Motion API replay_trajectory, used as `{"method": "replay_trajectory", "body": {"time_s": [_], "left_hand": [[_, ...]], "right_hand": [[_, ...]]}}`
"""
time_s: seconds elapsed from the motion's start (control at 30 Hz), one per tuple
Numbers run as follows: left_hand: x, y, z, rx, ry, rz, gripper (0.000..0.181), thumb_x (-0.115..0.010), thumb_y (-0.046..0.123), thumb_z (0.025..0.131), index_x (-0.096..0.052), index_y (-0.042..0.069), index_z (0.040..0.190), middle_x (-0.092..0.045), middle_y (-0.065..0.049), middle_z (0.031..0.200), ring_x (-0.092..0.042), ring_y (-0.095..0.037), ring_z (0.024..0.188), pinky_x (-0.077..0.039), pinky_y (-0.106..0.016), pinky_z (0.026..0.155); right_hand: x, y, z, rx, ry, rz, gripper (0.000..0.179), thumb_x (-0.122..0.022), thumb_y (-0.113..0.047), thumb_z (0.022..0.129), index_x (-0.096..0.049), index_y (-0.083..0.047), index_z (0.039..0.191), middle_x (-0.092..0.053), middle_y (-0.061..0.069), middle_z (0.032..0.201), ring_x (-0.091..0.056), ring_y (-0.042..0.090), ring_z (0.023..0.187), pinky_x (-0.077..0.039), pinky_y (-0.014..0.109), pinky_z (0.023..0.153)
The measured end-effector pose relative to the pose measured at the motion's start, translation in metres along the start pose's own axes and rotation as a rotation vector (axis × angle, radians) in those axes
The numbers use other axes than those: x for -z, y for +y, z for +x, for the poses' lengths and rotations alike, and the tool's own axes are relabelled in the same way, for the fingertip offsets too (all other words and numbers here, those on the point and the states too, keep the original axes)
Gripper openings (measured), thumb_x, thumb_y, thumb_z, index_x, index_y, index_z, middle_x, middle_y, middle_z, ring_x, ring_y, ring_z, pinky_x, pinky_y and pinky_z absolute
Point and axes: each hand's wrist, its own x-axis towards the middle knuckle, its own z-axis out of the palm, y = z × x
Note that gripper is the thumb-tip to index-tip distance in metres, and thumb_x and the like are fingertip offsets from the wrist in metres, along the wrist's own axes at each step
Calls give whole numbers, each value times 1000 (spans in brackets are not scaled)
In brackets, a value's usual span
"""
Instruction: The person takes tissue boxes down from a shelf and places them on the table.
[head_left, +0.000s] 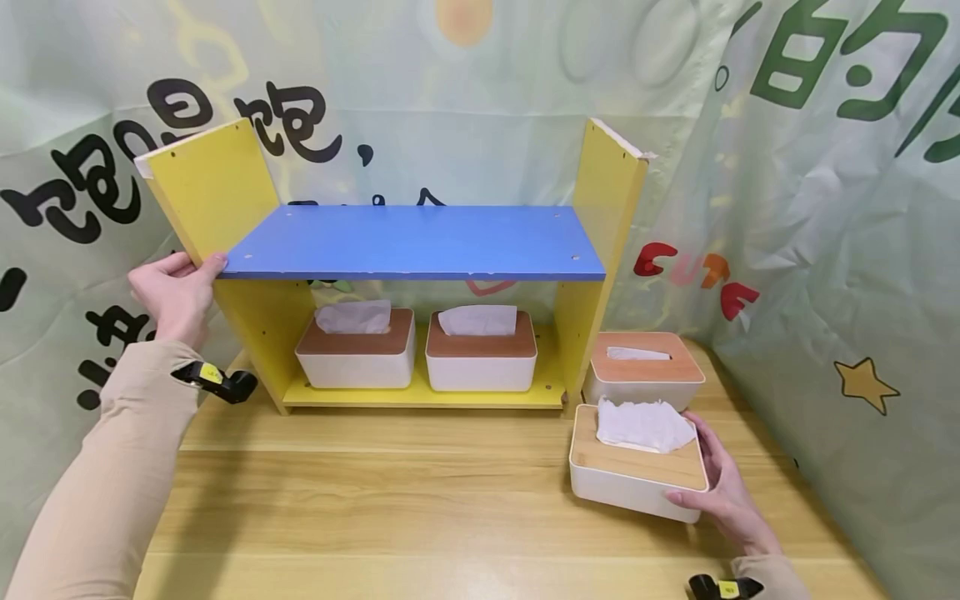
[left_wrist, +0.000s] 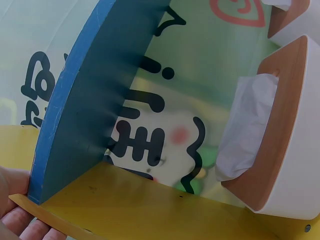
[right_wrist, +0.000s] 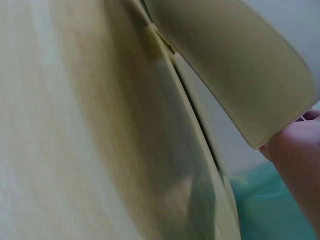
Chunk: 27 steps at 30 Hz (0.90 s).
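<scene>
My left hand grips the front edge of the left yellow side panel, its thumb at the corner of the blue shelf board. In the left wrist view, fingers wrap that panel's edge. My right hand holds a white tissue box with a light wooden lid by its right side, thumb on the front wall. A tissue sticks out of its top. The right wrist view shows the box's underside, tilted and raised off the wooden table.
Two tissue boxes with brown lids, a left one and a right one, sit on the yellow bottom board of the shelf unit. Another tissue box stands on the table right of the unit. A printed curtain hangs behind.
</scene>
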Motion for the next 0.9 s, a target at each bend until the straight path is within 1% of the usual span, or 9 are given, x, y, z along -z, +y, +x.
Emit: {"method": "replay_trajectory", "body": {"time_s": [0.17, 0.27, 0.37, 0.47, 0.5, 0.53, 0.6, 0.8, 0.9], "left_hand": [[0, 0, 0, -2, -3, -10, 24, -82, 0, 79, -72, 21, 83, -65, 14, 65, -65, 3, 68, -53, -6, 65], [0, 0, 1, -1, -8, -25, 24, -82, -1, 79, -72, 20, 85, -66, 14, 64, -66, 3, 68, -54, -6, 66], [1, 0, 1, -1, -11, -35, 24, -82, -1, 78, -72, 20, 84, -66, 14, 63, -67, 2, 67, -54, -6, 66], [1, -1, 1, 1, -10, -43, 24, -82, -1, 78, -72, 20, 84, -66, 14, 63, -67, 2, 68, -54, -6, 66], [1, -1, 1, 0, -10, -43, 24, -82, -1, 78, -71, 20, 84, -66, 14, 63, -67, 2, 68, -54, -6, 66], [1, -2, 1, 0, -8, -45, 25, -82, -1, 78, -71, 20, 84, -66, 13, 63, -67, 2, 68, -54, -6, 66], [1, -2, 1, 2, -6, -52, 25, -82, -2, 78, -70, 20, 83, -66, 13, 63, -66, 2, 69, -54, -7, 66], [1, -1, 1, 0, -5, -53, 25, -82, -2, 78, -71, 20, 83, -66, 13, 64, -66, 2, 69, -54, -7, 65], [1, -1, 1, -7, -6, -48, 25, -82, -2, 78, -71, 20, 83, -67, 13, 64, -67, 2, 68, -54, -6, 66]], "right_hand": [[5, 4, -2, -6, -1, -23, 107, -62, 31, 66, -24, -12, 156, -41, -11, 148, -49, -5, 126, -49, 11, 98], [9, 4, -2, -17, -17, -45, 106, -62, 30, 67, -23, -13, 156, -40, -13, 149, -49, -7, 126, -48, 10, 98], [13, 3, -3, -31, -53, -117, 107, -64, 28, 67, -20, -10, 157, -39, -15, 149, -47, -9, 127, -45, 7, 99], [17, 0, -4, -54, -98, -228, 109, -68, 24, 67, -17, -9, 158, -33, -19, 151, -38, -13, 134, -35, 3, 104], [18, -1, -5, -63, -110, -262, 110, -70, 22, 67, -16, -10, 158, -31, -21, 151, -34, -16, 135, -31, 1, 105], [20, -1, -5, -78, -120, -286, 111, -71, 21, 67, -16, -12, 158, -30, -22, 150, -32, -17, 135, -29, 0, 104], [22, -1, -6, -100, -136, -322, 111, -72, 19, 68, -14, -11, 158, -27, -24, 150, -28, -20, 135, -27, -2, 103], [28, 4, -9, -139, -165, -353, 111, -73, 16, 70, -7, -1, 158, -27, -24, 147, -31, -19, 132, -28, -3, 100], [29, 8, -12, -150, -174, -362, 111, -73, 14, 71, -5, 0, 158, -23, -27, 149, -25, -23, 134, -25, -4, 102]]}}
